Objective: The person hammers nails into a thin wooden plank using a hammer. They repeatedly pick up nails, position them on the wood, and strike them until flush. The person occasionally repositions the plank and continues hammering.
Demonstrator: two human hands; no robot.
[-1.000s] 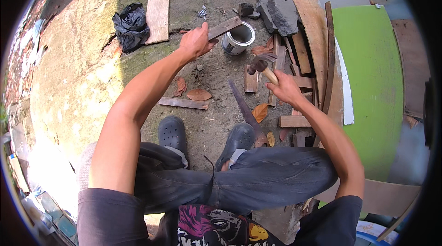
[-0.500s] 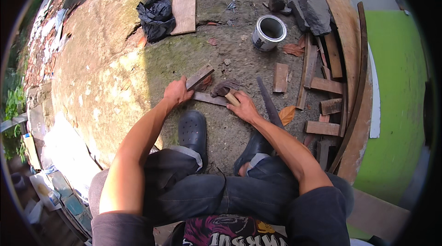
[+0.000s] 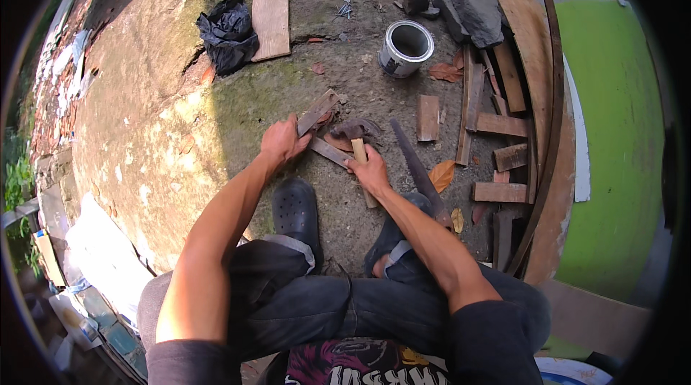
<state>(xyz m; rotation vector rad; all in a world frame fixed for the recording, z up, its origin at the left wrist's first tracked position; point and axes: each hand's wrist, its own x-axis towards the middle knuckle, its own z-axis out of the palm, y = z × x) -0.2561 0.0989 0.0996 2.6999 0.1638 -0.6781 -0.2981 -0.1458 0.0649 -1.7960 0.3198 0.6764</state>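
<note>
My left hand (image 3: 282, 141) is closed round the near end of a short wood strip (image 3: 319, 111) that slants away to the right. A second wood strip (image 3: 331, 153) meets it at an angle close to the fingers; whether the two are joined, I cannot tell. My right hand (image 3: 370, 170) grips a claw hammer by its pale wooden handle (image 3: 359, 149). The dark, rusty hammer head (image 3: 356, 127) lies just beyond the strips. My right fingertips are by the second strip's right end. A hand saw (image 3: 414, 162) rests on the ground right of the hammer.
Offcuts of wood (image 3: 502, 124) lie in a group at the right, beside long boards (image 3: 533, 46) and grey stones (image 3: 471, 14). Farther off stand an open tin can (image 3: 406, 48), a black plastic bag (image 3: 228, 36), a flat board (image 3: 271, 14) and scattered nails (image 3: 345, 7).
The hammer has turned in my right hand, its handle now pointing more nearly toward me. The whole view has shifted slightly. My left hand keeps its hold on the wood strip.
</note>
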